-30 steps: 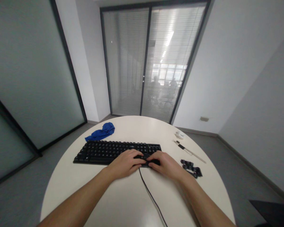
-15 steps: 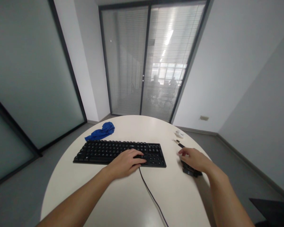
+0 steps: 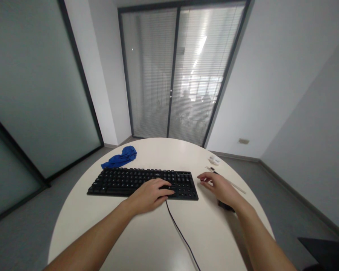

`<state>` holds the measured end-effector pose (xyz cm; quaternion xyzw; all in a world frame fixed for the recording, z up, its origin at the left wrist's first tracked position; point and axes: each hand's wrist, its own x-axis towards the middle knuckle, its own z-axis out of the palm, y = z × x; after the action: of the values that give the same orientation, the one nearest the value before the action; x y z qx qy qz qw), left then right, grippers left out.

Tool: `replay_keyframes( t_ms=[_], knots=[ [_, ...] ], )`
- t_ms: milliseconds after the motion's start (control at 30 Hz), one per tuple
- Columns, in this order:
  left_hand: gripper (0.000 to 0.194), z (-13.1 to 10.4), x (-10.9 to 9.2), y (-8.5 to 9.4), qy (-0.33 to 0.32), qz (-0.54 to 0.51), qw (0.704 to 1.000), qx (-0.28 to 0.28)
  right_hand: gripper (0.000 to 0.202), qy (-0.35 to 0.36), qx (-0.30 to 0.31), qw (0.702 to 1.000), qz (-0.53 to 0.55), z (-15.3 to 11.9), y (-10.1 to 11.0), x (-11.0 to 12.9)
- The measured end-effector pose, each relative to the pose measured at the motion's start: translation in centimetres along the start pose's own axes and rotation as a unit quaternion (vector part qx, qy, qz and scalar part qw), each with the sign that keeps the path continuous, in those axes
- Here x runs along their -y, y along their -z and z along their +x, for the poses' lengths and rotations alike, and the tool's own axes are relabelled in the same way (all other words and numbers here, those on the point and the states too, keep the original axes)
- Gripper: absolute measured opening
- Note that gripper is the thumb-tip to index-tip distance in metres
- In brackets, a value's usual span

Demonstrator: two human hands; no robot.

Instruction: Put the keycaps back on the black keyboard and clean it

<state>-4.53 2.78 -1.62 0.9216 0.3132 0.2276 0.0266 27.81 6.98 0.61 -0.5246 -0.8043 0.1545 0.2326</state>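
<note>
A black keyboard (image 3: 124, 182) lies across the round white table (image 3: 147, 241), its cable (image 3: 180, 232) running toward the near edge. My left hand (image 3: 151, 194) rests over the keyboard's right part with its fingers spread. To the right of the keyboard, my right hand (image 3: 218, 188) hovers above the table, fingers curled and their tips close together; whatever they may hold is too small to make out. A dark object (image 3: 225, 206) shows partly beneath my right wrist. Beyond that hand lies a thin brush-like tool (image 3: 237, 187), partly covered.
A crumpled blue cloth (image 3: 121, 157) is at the table's far left. Small white items (image 3: 214, 160) lie near its far right edge. A dark object (image 3: 327, 250) stands off the table at the lower right.
My right hand has moved left from over the dark object toward the keyboard, uncovering more of the thin tool. My left hand is in the same place.
</note>
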Motion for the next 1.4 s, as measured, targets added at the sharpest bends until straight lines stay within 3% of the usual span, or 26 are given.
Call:
replay_keyframes(
  t_ms=[167, 300, 600, 867, 1100, 1400],
  knots=[
    [0.029, 0.1, -0.1, 0.0, 0.005, 0.004, 1.0, 0.006, 0.016, 0.079, -0.005, 0.994, 0.076, 0.5, -2.5, 3.8],
    [0.03, 0.1, 0.0, -0.1, 0.015, 0.007, 1.0, -0.002, 0.013, 0.123, 0.014, 0.99, 0.067, 0.7, -3.9, 5.2],
    [0.03, 0.1, 0.0, -0.2, 0.022, 0.008, 1.0, -0.005, 0.03, 0.113, 0.024, 0.992, 0.042, 0.7, -4.3, 4.5],
    [0.03, 0.1, 0.0, -0.1, 0.024, 0.009, 1.0, 0.001, 0.022, 0.084, -0.025, 0.994, 0.069, 1.0, -5.4, 4.5],
    [0.03, 0.2, -0.1, 0.0, 0.022, 0.009, 1.0, -0.002, 0.019, 0.128, -0.033, 0.988, 0.076, 1.4, -5.9, 4.7],
    [0.029, 0.2, -0.2, 0.0, 0.023, 0.007, 1.0, -0.002, 0.024, 0.13, -0.02, 0.99, 0.058, 1.4, -5.8, 4.3]
  ],
)
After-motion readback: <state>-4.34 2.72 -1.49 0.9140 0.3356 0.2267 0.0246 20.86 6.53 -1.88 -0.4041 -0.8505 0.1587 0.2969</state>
